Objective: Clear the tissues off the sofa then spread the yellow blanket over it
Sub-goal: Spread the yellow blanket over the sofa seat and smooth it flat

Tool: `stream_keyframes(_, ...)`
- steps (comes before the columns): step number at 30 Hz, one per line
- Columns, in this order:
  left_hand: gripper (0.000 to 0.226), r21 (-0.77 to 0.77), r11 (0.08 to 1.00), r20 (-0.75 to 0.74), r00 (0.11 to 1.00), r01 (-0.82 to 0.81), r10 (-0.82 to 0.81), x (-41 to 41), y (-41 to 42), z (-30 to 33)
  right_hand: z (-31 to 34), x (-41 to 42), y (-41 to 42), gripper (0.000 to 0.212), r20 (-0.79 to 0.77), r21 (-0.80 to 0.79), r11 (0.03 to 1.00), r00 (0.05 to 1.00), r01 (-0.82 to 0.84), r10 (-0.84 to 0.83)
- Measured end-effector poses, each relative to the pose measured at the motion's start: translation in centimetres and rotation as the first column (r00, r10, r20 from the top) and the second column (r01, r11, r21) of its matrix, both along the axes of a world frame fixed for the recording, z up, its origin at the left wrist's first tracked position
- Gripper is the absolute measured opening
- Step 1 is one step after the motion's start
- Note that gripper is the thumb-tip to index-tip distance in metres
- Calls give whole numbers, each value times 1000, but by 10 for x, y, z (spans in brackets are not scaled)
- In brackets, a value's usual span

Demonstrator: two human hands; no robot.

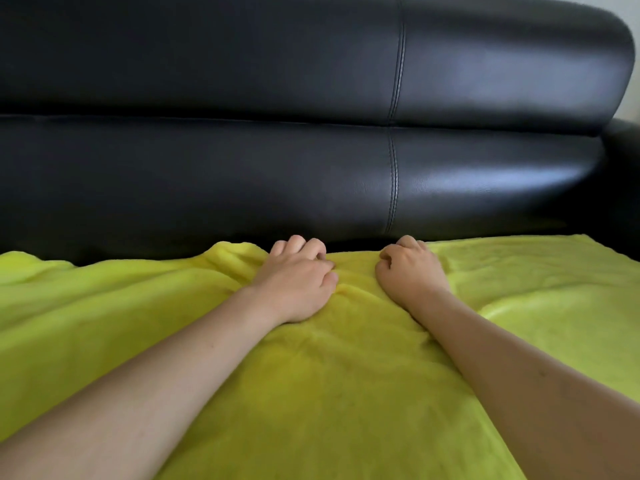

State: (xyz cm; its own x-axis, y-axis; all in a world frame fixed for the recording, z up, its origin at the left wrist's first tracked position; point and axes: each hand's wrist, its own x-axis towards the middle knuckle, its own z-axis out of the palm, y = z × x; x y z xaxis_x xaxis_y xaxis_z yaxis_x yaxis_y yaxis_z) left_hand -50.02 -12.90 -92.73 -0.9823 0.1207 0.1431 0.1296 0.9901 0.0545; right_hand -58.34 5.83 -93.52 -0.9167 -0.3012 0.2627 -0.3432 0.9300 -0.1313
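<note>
One black leather sofa fills the upper half of the view: its backrest is two padded rolls stacked one above the other, each crossed by a vertical stitched seam right of centre, with a dark armrest edge at the far right.

One yellow blanket, a bright yellow-green fleece with a soft nap, lies across the seat and covers the whole lower half of the view. Its long axis runs left to right along the seat. The far edge lies along the foot of the backrest, close against it on the right and dipping away from it at the far left, where a dark strip of seat shows. The cloth is smooth on the right and rumpled into folds in the middle and on the left.

Two bare hands rest on the blanket near its far edge, close together. The left hand pinches a fold of fleece with curled fingers. The right hand is clenched on the cloth, knuckles up
</note>
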Motion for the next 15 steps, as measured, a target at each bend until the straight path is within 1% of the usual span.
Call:
stream_keyframes(1, 50, 19, 1000, 25, 1000, -2, 2, 2, 0, 1, 0, -1, -1, 39, 10, -1, 1000, 1000, -1, 1)
stream_keyframes(4, 61, 159, 983, 248, 967, -89, 48, 3, -3, 2, 0, -1, -2, 41, 46, -3, 1000, 999, 2, -2)
stream_keyframes(5, 64, 169, 979, 293, 954, -114, 61, 2, -4, 3, 1, -1, -3, 43, 61, 1, 1000, 998, 0, 0)
stream_keyframes(7, 68, 145, 979, 337, 938, -140, 84, 0, -4, 5, 2, -1, -3, 46, 106, 4, 1000, 994, 6, -6)
stream_keyframes(9, 69, 117, 982, 337, 936, -150, 103, 0, 0, 8, 2, -1, -2, 48, 129, 13, 1000, 992, 8, -10)
stream_keyframes(12, 67, 68, 988, 279, 954, -138, 114, 2, 5, 14, 4, -3, 0, 51, 193, 40, 999, 981, 19, -27)
stream_keyframes(15, 67, -24, 979, 207, 957, -203, 204, 14, -1, 19, 13, -3, -1, 57, 279, 97, 995, 960, 12, -39)
